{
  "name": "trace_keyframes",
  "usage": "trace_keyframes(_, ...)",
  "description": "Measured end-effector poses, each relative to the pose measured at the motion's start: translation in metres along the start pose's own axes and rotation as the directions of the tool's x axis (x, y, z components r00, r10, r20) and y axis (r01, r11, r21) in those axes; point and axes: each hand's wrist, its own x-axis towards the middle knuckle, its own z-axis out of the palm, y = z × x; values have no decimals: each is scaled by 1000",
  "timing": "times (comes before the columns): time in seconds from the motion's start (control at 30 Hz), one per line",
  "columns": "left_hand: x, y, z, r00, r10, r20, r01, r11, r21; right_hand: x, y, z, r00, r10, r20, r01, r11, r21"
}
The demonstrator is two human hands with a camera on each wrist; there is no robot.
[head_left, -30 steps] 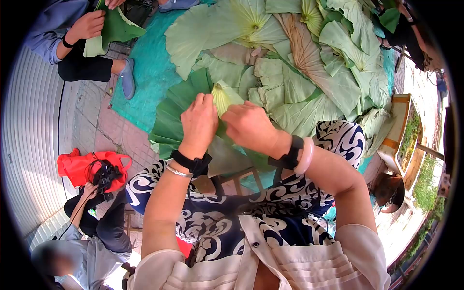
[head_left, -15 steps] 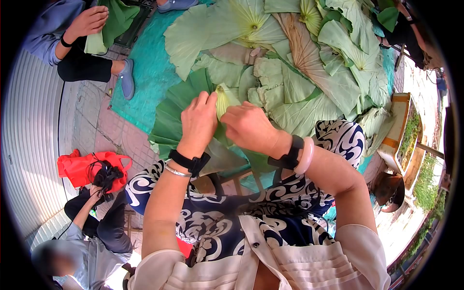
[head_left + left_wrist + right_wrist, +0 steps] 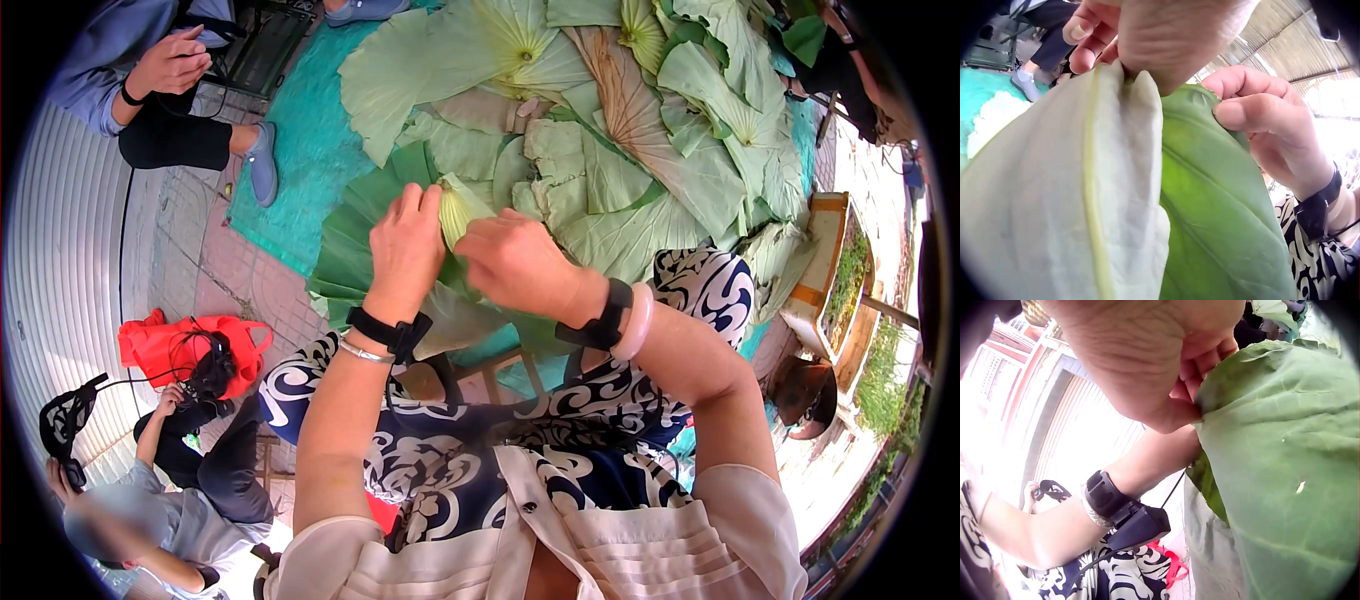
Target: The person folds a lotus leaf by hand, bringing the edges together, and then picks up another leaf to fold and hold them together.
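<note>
Leaf [image 3: 1219, 194] pinched by left hand [image 3: 407, 245] at pale fold, right hand [image 3: 525, 260] at green edge; leaf pile [image 3: 610, 160] beyond on teal sheet [image 3: 300, 140].

Green leaf [image 3: 1216, 194] w/ pale underside [image 3: 1029, 200] hangs gathered at top, prob. folded.

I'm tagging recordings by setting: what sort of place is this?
Probably a paved outdoor spot beside a shopfront or garage, used as a makeshift work area: brick-like paving, a ribbed, shutter-like wall, and large leaves heaped over a turquoise sheet.
</note>
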Motion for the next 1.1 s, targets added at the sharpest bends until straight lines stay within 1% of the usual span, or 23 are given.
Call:
trace_keyframes(0.07,-2,-4,3,1000,11,-3,-11,1000,-13,0,0,-2,1000,4,2,-4,1000,1)
trace_keyframes(0.17,-3,-12,4,998,-50,-25,48,996,-71,2,2,-8,999,36,-38,-36,999,5)
trace_keyframes(0.27,0,-14,2,995,-81,-62,74,992,-100,2,4,-14,993,113,-14,-114,993,-41)
trace_keyframes(0.37,2,-13,-1,993,-83,-89,77,995,-69,5,9,-19,995,89,-49,-91,995,-50)
trace_keyframes(0.47,2,-11,3,989,-98,-110,92,994,-53,3,13,-16,989,147,-23,-149,984,-99)
trace_keyframes(0.57,3,-5,7,983,-162,-87,153,983,-101,4,7,-13,975,222,4,-220,968,-122)
trace_keyframes(0.67,8,5,5,981,-181,-72,172,978,-117,5,-3,-7,963,263,51,-259,963,-67)
trace_keyframes(0.7,9,7,5,982,-179,-66,170,977,-128,6,-4,-5,966,257,40,-256,966,-43)
trace_keyframes(0.8,9,15,3,985,-162,-54,152,975,-160,7,0,1,983,150,-102,-165,975,-147)
trace_keyframes(0.9,7,20,3,991,-124,-59,113,980,-164,7,9,4,977,211,-33,-212,942,-262)
trace_keyframes(1.0,9,20,2,992,-92,-88,79,987,-142,12,4,0,937,346,57,-321,912,-255)
trace_keyframes(1.1,7,26,2,991,-98,-94,81,982,-170,12,10,8,972,219,-85,-235,906,-353)
